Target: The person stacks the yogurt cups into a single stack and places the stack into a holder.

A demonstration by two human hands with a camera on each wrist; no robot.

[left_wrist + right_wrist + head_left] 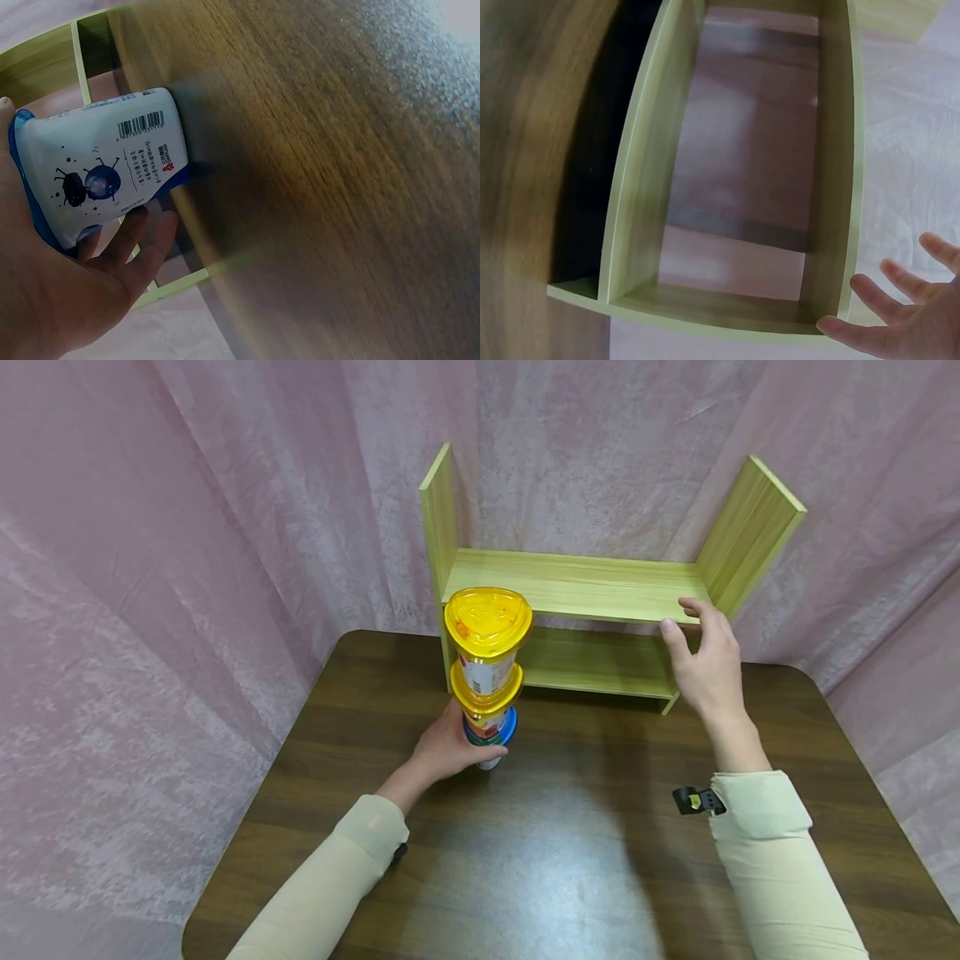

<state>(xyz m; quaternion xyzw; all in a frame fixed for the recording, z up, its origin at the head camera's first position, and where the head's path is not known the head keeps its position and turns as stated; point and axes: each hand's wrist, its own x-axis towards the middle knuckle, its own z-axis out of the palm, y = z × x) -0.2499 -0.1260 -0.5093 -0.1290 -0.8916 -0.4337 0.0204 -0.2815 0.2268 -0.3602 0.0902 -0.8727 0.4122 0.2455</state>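
Note:
Three lidded plastic tubs stand one on top of another, left of the table's middle. The top tub (487, 672) and the middle tub (486, 723) have yellow lids; the lowest tub (105, 157) has a blue lid and a white side with blueberry drawings and a barcode. My left hand (444, 745) grips the stack low down, thumb and fingers round the blue-lidded tub near its lid. My right hand (708, 664) holds nothing, its fingers spread and slightly bent close to the right end of the upper shelf (585, 583).
A light wooden two-level rack (438, 518) with raised side panels stands at the back of the dark wooden table (540, 860). The tubs overlap its left end in the head view. Behind it hangs a pink curtain (600, 460).

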